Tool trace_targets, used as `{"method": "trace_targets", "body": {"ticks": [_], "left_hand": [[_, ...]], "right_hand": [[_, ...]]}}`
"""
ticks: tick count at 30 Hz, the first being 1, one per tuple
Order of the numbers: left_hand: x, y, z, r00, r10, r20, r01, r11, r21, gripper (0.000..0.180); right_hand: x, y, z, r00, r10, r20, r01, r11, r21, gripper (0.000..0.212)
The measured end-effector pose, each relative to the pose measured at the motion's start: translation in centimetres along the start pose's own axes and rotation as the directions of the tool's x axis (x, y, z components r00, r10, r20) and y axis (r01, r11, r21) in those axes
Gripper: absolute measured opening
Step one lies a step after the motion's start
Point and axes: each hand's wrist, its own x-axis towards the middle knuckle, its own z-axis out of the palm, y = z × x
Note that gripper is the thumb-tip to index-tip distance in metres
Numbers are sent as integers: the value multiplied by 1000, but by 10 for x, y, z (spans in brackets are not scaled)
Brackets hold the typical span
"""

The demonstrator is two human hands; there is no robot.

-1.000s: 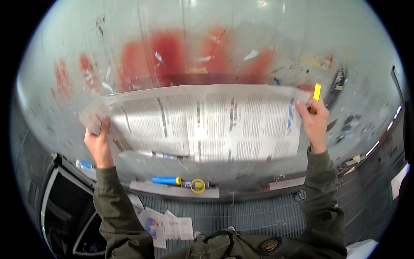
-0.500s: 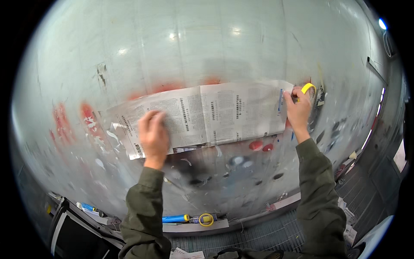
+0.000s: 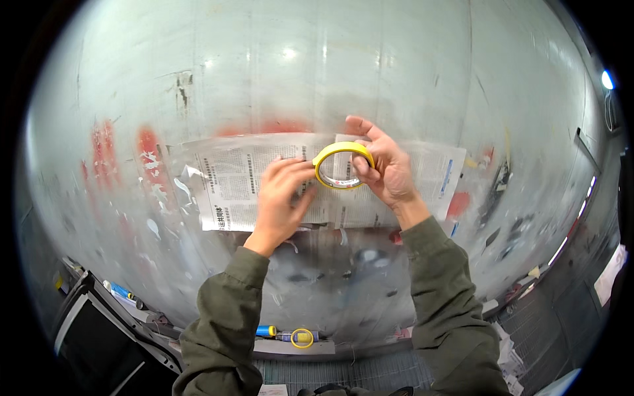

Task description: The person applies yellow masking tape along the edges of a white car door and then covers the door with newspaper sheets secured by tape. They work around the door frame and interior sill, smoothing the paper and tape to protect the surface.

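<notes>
The right hand [image 3: 391, 175] holds the tape [image 3: 345, 147]; whether the left hand [image 3: 281, 201] grips it, I cannot tell. Better keep the paper [image 3: 228, 177] flat.

**Printed Markings**

The newspaper sheet [image 3: 228, 173] carries columns of black characters, too small to read, with bolder headings. The largest characters stand at its lower left corner. A blue printed strip [image 3: 446, 178] lies near its right edge. The yellow tape roll [image 3: 343, 147] bears tiny red print inside its ring.
</notes>
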Motion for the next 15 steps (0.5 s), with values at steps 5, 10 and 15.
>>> {"method": "trace_targets", "body": {"ticks": [5, 10, 15], "left_hand": [[29, 18, -13, 890, -449, 76, 431, 778, -458, 23], [39, 28, -9, 806, -576, 136, 542, 626, -560, 28], [35, 17, -6, 782, -623, 31, 470, 556, -686, 18]], "right_hand": [[7, 5, -29, 985, 43, 168, -29, 996, -85, 55], [5, 10, -31, 985, 29, 169, -9, 993, -119, 52], [4, 10, -16, 996, 21, 91, 2, 970, -242, 46]]}}
